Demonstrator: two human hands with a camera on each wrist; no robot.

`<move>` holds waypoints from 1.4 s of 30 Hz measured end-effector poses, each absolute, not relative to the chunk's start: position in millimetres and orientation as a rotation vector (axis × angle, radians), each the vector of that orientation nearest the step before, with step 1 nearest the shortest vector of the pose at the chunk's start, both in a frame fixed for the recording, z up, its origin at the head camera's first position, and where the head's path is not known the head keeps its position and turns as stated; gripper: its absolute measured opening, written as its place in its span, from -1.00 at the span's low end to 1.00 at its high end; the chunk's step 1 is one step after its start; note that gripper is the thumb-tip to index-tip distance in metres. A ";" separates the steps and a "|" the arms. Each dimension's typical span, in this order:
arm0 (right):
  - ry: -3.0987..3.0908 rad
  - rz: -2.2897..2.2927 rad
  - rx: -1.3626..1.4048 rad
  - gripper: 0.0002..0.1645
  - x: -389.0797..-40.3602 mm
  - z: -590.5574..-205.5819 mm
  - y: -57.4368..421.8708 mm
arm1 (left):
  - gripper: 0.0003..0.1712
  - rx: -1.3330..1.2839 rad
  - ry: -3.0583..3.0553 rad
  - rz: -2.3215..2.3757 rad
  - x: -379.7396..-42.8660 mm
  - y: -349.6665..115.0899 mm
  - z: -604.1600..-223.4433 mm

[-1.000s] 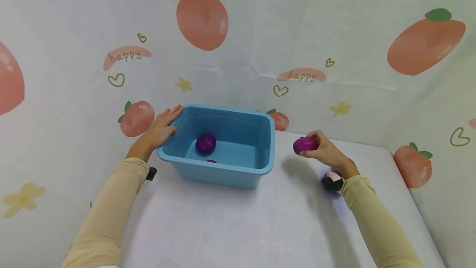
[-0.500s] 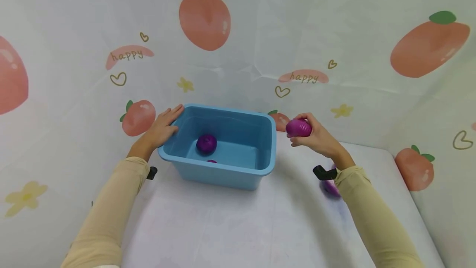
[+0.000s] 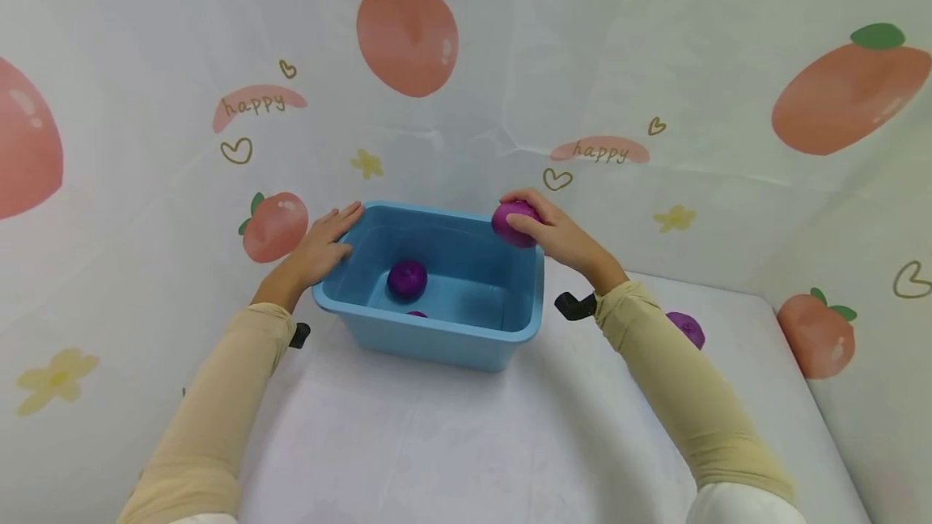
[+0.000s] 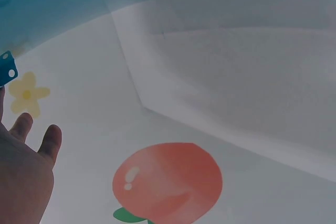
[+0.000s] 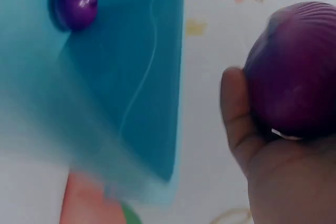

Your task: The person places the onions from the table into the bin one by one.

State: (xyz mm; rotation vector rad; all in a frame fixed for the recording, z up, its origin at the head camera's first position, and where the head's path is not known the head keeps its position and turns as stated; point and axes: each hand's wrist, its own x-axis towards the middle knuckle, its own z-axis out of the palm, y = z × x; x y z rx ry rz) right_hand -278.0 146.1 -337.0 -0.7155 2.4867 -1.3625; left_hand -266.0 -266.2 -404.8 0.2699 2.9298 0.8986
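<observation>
Right now your right hand (image 3: 557, 234) curls its fingers round a purple onion (image 3: 512, 225) (glossy, finely ribbed skin), holding it over the far right corner of the blue plastic tub (image 3: 444, 338). Your left hand (image 3: 320, 249) rests flat, fingers straight, on the tub's left rim. Another onion (image 3: 406, 279) lies inside; one more (image 3: 687, 328) sits on the white table (image 3: 473, 443), peach-print cloth (image 3: 408, 31) behind.
</observation>
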 end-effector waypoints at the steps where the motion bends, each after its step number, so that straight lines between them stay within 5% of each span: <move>1: 2.497 -1.338 -0.744 -0.38 -280.8 -336.9 138.8 | -0.11 0.269 2.932 0.901 -265.9 -266.6 -405.2; 13: 2.524 -1.119 -1.128 -0.10 -309.1 -361.7 58.1 | -0.10 0.268 2.935 0.924 -267.2 -268.1 -405.9; 25: 2.463 -1.060 -1.034 -0.05 -317.4 -390.6 19.5 | -0.10 0.251 2.936 0.943 -266.3 -269.5 -407.2; 42: 2.437 -0.748 -0.874 -0.08 -318.0 -416.3 29.5 | -0.06 0.250 2.941 0.955 -267.3 -268.8 -411.2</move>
